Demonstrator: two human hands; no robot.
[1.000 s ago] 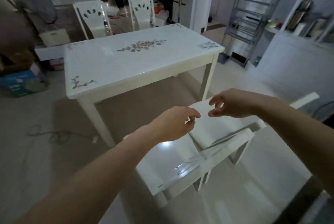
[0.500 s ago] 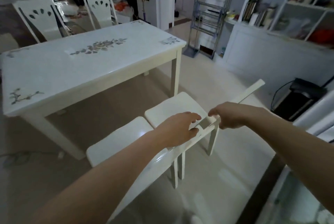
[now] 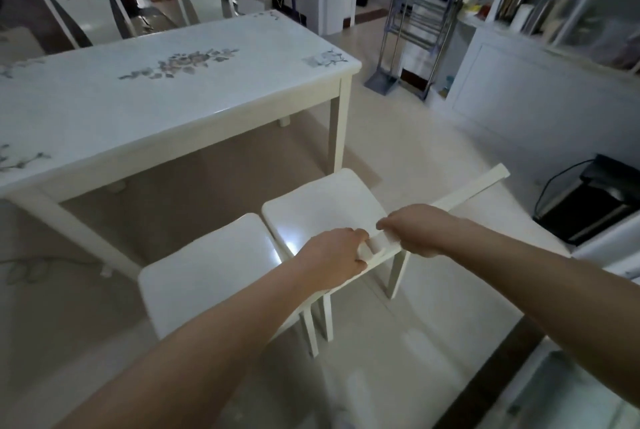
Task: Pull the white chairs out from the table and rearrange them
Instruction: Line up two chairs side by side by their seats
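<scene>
White chair (image 3: 322,206) faces the table (image 3: 249,89); left hand (image 3: 332,260) and right hand (image 3: 414,231) grip its back.

No readable text, label, brand or number anywhere. Only flower prints on the table (image 3: 104,109) top, without letters. Bottles and boxes on the far right shelves (image 3: 568,44) too blurred to read.

Left hand (image 3: 332,253) and right hand (image 3: 414,231) around back rail (image 3: 474,186) of white chair (image 3: 322,206)
</scene>
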